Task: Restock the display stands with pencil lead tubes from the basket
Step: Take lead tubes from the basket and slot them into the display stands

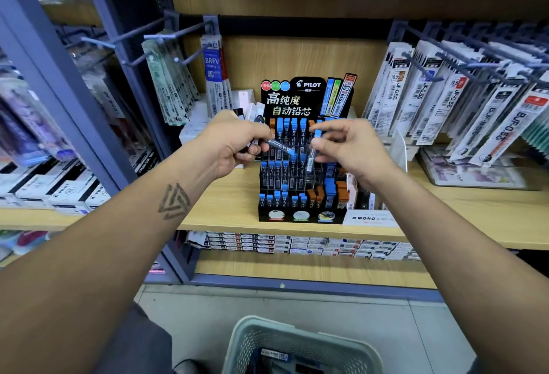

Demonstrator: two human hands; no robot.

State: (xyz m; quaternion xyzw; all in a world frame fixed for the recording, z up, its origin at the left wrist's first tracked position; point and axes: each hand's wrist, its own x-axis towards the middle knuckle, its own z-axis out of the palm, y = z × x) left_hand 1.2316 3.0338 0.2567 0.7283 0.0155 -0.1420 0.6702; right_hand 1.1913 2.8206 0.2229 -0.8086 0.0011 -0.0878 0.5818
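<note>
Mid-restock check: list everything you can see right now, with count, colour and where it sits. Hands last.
display stand: one, black, on the wooden shelf, partly filled with blue-capped and orange-capped tubes
held tubes: a few, clear with blue caps, in the left hand
single tube: one, clear with blue cap, hanging upright from the right hand over the stand
basket: one, pale green, on the floor below, some packs inside
wooden shelf: one, light wood
hanging refill packs: many, mostly white, on hooks to the right
boxed stock: many, white, on the lower shelf
left hand: grips the held tubes
right hand: pinches the single tube by its cap
</note>
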